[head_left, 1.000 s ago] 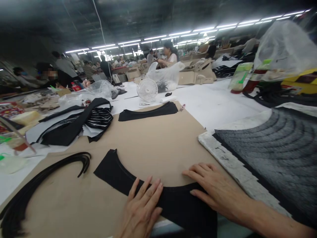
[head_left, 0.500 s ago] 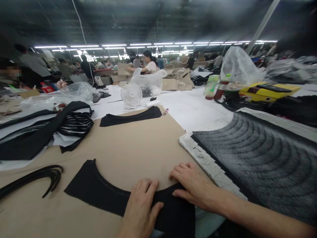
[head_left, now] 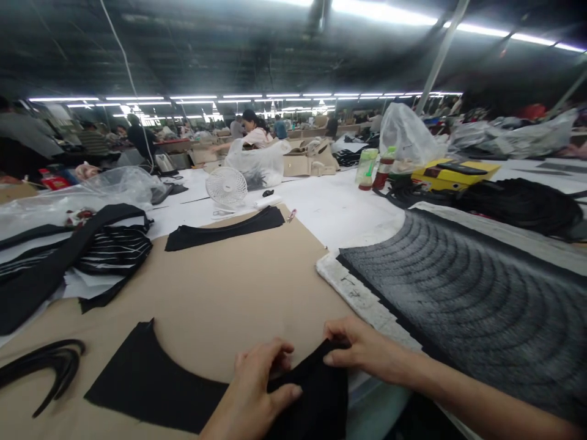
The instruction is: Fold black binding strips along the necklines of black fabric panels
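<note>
A curved black fabric piece (head_left: 151, 382) lies on the tan paper sheet (head_left: 229, 287) near the front edge. My left hand (head_left: 257, 391) rests on its middle part with fingers curled and pinching the cloth's upper edge. My right hand (head_left: 362, 351) grips the same piece at its right end, fingers bent around the edge. The cloth bunches up a little between the two hands.
A thick stack of curved black pieces (head_left: 463, 299) on white paper lies right. Another black curved piece (head_left: 224, 229) sits at the paper's far end, near a small white fan (head_left: 226, 187). Striped black fabric (head_left: 82, 250) and thin black strips (head_left: 46, 366) lie left. People work at far tables.
Both hands went from lying flat on the black piece to curling and pinching its upper edge. The view has swung to the right.
</note>
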Action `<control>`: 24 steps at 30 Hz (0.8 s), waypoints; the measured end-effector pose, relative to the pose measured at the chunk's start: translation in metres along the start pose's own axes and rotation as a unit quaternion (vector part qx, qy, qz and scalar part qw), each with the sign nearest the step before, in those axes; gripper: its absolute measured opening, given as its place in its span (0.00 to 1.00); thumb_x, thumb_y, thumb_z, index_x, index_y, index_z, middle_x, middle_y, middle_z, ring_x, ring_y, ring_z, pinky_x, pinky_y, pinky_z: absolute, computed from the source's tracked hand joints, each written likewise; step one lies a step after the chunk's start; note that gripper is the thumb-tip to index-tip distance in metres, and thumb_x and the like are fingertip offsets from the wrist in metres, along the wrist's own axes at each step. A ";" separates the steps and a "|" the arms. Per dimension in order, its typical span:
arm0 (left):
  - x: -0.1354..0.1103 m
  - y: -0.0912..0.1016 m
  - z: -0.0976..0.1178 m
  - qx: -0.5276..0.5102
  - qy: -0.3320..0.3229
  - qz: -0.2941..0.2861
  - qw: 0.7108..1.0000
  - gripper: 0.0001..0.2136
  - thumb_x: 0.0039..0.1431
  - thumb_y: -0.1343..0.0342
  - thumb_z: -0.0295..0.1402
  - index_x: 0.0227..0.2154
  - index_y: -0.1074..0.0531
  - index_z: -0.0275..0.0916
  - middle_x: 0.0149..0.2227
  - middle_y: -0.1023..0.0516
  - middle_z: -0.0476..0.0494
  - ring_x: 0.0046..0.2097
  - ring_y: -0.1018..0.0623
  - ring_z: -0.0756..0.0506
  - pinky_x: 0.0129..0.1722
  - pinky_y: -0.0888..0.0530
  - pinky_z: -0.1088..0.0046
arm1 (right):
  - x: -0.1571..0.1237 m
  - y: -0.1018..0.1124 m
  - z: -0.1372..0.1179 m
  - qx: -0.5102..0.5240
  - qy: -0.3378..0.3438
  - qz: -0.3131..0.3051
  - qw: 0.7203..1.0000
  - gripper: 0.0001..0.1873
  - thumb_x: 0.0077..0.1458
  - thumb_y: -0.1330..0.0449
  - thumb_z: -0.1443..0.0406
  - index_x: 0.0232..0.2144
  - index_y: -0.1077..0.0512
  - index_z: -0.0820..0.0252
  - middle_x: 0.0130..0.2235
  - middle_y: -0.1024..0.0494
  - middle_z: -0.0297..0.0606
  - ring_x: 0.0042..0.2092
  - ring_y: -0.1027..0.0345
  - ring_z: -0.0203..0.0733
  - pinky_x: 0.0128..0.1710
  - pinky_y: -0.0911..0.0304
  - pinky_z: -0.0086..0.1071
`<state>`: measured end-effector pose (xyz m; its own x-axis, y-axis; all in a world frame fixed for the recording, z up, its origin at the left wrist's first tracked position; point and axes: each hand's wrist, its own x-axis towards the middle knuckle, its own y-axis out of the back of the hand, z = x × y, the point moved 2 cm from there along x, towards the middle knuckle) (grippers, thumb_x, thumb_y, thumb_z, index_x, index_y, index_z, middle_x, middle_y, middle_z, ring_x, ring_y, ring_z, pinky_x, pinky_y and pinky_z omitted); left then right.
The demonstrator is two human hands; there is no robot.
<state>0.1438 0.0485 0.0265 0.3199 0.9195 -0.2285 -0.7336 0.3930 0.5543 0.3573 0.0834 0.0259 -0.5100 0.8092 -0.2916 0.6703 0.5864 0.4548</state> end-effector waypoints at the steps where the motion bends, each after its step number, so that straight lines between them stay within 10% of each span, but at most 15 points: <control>1: 0.002 -0.002 0.003 -0.047 -0.012 0.000 0.999 0.17 0.50 0.42 0.33 0.46 0.28 0.43 0.41 0.24 0.46 0.47 0.29 0.41 0.48 0.38 0.66 | 0.000 -0.003 0.000 0.033 0.000 -0.002 0.999 0.08 0.45 0.43 0.62 0.25 0.38 0.59 0.24 0.39 0.28 0.28 0.44 0.35 0.27 0.49 0.28; 9: 0.022 -0.014 0.004 -0.302 -0.022 -0.050 0.952 0.15 0.53 0.43 0.44 0.38 0.31 0.38 0.24 0.34 0.53 0.25 0.36 0.51 0.26 0.39 0.76 | -0.011 -0.023 -0.010 0.221 0.020 0.040 0.974 0.17 0.49 0.42 0.52 0.28 0.36 0.61 0.25 0.39 0.29 0.27 0.46 0.33 0.27 0.48 0.27; 13: 0.010 -0.006 0.017 -0.108 -0.146 0.098 0.979 0.05 0.60 0.48 0.35 0.37 0.30 0.41 0.35 0.27 0.46 0.39 0.28 0.45 0.40 0.32 0.70 | -0.013 -0.029 -0.017 0.257 0.028 0.070 0.964 0.17 0.50 0.41 0.52 0.29 0.33 0.62 0.24 0.38 0.28 0.25 0.44 0.33 0.25 0.47 0.27; 17: -0.001 -0.010 0.033 0.101 -0.330 0.181 0.921 0.09 0.63 0.54 0.25 0.38 0.30 0.41 0.38 0.26 0.44 0.42 0.28 0.45 0.44 0.33 0.66 | -0.015 -0.033 -0.021 0.228 0.027 0.106 0.967 0.13 0.52 0.43 0.56 0.29 0.32 0.62 0.24 0.37 0.29 0.26 0.42 0.34 0.24 0.46 0.26; 24: 0.000 -0.018 0.036 0.262 -0.380 0.275 0.844 0.10 0.61 0.54 0.22 0.38 0.30 0.39 0.35 0.25 0.45 0.38 0.27 0.44 0.46 0.35 0.61 | -0.023 -0.033 -0.028 0.088 0.047 0.162 0.982 0.11 0.56 0.47 0.62 0.29 0.28 0.61 0.25 0.30 0.31 0.28 0.38 0.36 0.26 0.45 0.27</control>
<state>0.1782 0.0410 0.0453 0.4556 0.6118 0.6466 -0.5941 -0.3320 0.7327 0.3319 0.0444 0.0407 -0.2973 0.9520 -0.0733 0.8838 0.3035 0.3562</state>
